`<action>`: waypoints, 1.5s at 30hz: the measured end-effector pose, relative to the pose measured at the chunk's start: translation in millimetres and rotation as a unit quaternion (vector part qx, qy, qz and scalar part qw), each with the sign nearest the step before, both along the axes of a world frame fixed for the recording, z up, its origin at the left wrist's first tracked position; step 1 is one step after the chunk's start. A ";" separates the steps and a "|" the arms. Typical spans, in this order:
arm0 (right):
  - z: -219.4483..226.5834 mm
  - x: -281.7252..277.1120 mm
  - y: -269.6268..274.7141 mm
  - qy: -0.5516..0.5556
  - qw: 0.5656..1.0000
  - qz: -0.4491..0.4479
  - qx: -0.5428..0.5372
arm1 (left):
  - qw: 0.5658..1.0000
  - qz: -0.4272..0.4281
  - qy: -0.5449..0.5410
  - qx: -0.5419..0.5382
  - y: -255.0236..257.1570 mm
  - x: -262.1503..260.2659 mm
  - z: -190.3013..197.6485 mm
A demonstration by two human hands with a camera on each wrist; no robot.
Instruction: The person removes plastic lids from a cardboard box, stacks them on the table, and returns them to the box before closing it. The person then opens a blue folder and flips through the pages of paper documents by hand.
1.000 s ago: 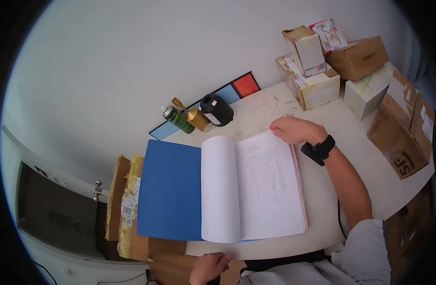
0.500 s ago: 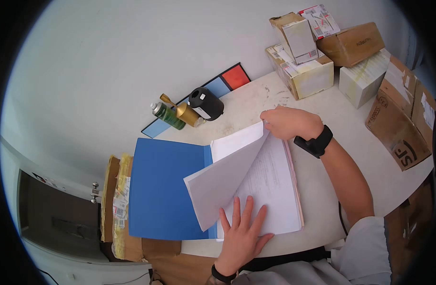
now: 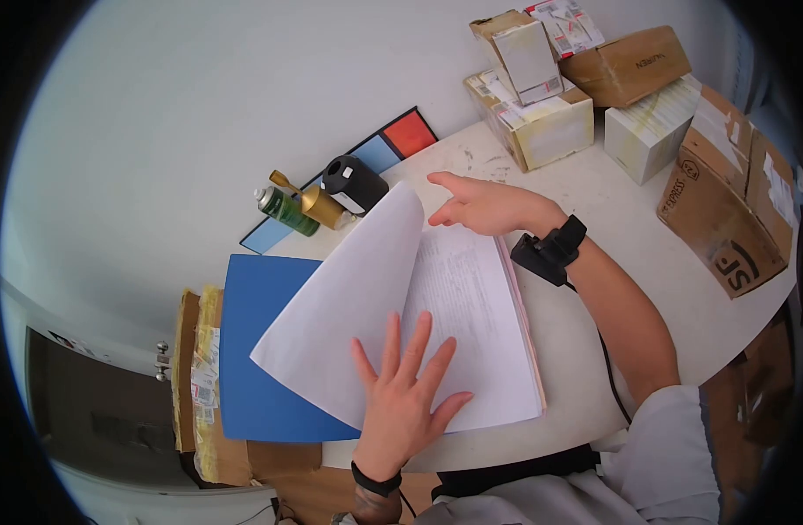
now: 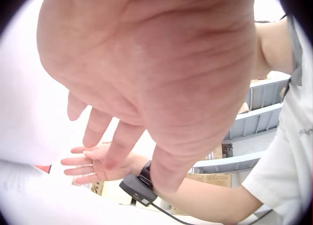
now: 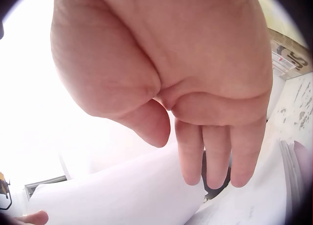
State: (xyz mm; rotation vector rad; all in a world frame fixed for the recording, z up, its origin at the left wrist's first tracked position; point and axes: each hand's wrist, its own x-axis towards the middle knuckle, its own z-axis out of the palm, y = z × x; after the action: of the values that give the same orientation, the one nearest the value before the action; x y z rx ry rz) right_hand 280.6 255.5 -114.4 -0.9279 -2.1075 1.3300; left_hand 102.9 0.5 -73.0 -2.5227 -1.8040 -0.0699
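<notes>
A blue folder (image 3: 252, 385) lies spread on the table, a stack of printed sheets (image 3: 476, 341) on its right side. One white sheet (image 3: 344, 302) stands partly raised, curling leftward over the blue cover. My left hand (image 3: 399, 407), fingers straight and spread, is over the lower part of the pages, overlapping the raised sheet's lower right edge. Beyond the stack's top edge is my right hand (image 3: 497, 206), fingers extended and thumb apart, with nothing held. The right wrist view has its straight fingers (image 5: 215, 151) just above the raised sheet.
A green spray can (image 3: 287, 212), a gold container (image 3: 324, 208) and a black cylinder (image 3: 356, 182) stand at the wall by a coloured strip (image 3: 410, 133). Several cardboard boxes (image 3: 725, 206) fill the back right of the white table (image 3: 585, 359). More cardboard (image 3: 206, 394) stands left.
The right hand has let go of the sheet's top corner, and the sheet has swung left over the blue cover. My left hand has come up from the table's front edge onto the pages.
</notes>
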 end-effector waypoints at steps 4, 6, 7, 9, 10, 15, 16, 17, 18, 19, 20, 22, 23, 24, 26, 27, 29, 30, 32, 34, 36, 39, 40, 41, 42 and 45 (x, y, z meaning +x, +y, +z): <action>-2.0 -1.0 -3.9 -0.147 0.986 -0.016 0.077 | 0.974 0.206 0.080 0.042 4.8 -40.0 -0.3; -11.2 -0.8 -1.4 -0.245 0.963 -0.010 0.115 | 0.947 0.313 0.072 -0.006 3.1 -59.9 9.5; -11.9 -0.1 -2.1 -0.242 0.964 -0.013 0.112 | 0.904 0.420 0.058 -0.058 2.7 -64.4 12.8; -7.7 0.4 -3.8 -0.253 0.961 -0.035 0.111 | 0.919 0.383 0.095 -0.019 0.5 -62.0 20.0; -6.6 0.0 -5.9 -0.252 0.961 -0.031 0.111 | 0.929 0.348 0.128 0.018 -2.7 -60.4 24.3; 1.4 0.9 -14.5 -0.260 0.955 -0.023 0.140 | 0.992 -0.020 -0.022 -0.122 33.1 -64.7 8.7; 1.6 1.6 -13.7 -0.257 0.956 -0.028 0.142 | 0.992 -0.023 -0.019 -0.119 29.1 -60.5 4.6; 0.5 2.0 -11.6 -0.256 0.956 -0.026 0.142 | 0.986 0.092 0.049 -0.134 23.7 -56.1 -0.6; -0.6 2.8 -10.3 -0.255 0.956 -0.025 0.140 | 0.961 0.205 0.116 -0.147 18.8 -53.9 -5.2; 3.8 4.7 -11.7 -0.252 0.958 -0.030 0.136 | 0.944 0.283 0.089 -0.146 16.1 -55.5 -10.9; 10.5 6.9 -12.9 -0.266 0.956 -0.027 0.121 | 0.944 0.280 0.093 -0.148 11.5 -53.9 -14.6; 8.2 8.4 -9.9 -0.282 0.954 -0.018 0.105 | 0.925 0.340 0.130 -0.106 2.0 -50.1 -21.1; 0.0 8.4 -6.0 -0.248 0.961 -0.028 0.119 | 0.924 0.343 0.129 -0.109 -1.5 -48.3 -20.4; -4.2 8.0 -3.9 -0.213 0.967 -0.036 0.134 | 0.967 0.211 0.104 -0.097 -6.4 -45.9 -17.5; -7.6 5.8 -0.1 -0.226 0.965 -0.029 0.132 | 0.990 0.079 0.075 -0.084 -14.3 -36.1 -9.7; -7.0 5.3 0.9 -0.239 0.962 -0.027 0.132 | 0.989 0.033 0.048 -0.134 -13.1 -24.2 -5.8; -5.5 6.0 -0.9 -0.232 0.963 -0.029 0.131 | 0.982 -0.013 0.029 -0.184 -12.0 -11.7 -10.7; -4.9 6.9 -1.4 -0.225 0.966 -0.031 0.128 | 0.983 -0.013 0.028 -0.182 -11.6 -12.3 -12.6; -6.0 8.6 0.2 -0.219 0.967 -0.030 0.130 | 0.985 -0.006 -0.012 -0.174 -9.6 -13.5 -16.9; -7.9 10.4 1.4 -0.213 0.968 -0.027 0.130 | 0.984 -0.015 -0.034 -0.175 -7.9 -17.5 -17.9; -8.9 10.1 3.4 -0.191 0.972 -0.040 0.132 | 0.982 -0.020 -0.056 -0.179 -8.1 -22.4 -15.4; -4.3 11.1 5.8 -0.173 0.977 -0.036 0.124 | 0.978 -0.031 -0.119 -0.167 -7.6 -27.6 -15.9; -1.3 12.2 4.3 -0.174 0.976 -0.036 0.122 | 0.969 -0.005 -0.197 -0.150 -7.8 -30.0 -20.1; 3.7 13.3 2.6 -0.158 0.978 -0.057 0.125 | 0.952 0.019 -0.274 -0.132 -7.3 -31.3 -22.9; 6.4 14.0 1.8 -0.141 0.979 -0.078 0.128 | 0.952 0.018 -0.276 -0.133 -6.3 -26.8 -22.6; -1.2 13.0 7.9 -0.104 0.980 -0.099 0.138 | 0.967 0.012 -0.249 -0.045 -8.2 -14.7 -22.3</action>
State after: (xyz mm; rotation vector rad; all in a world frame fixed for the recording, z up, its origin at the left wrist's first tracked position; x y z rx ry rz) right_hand 293.6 263.4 -115.7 -1.1596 -2.2129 0.8481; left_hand 88.3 -7.7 -95.3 -2.7225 -2.0318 -0.6945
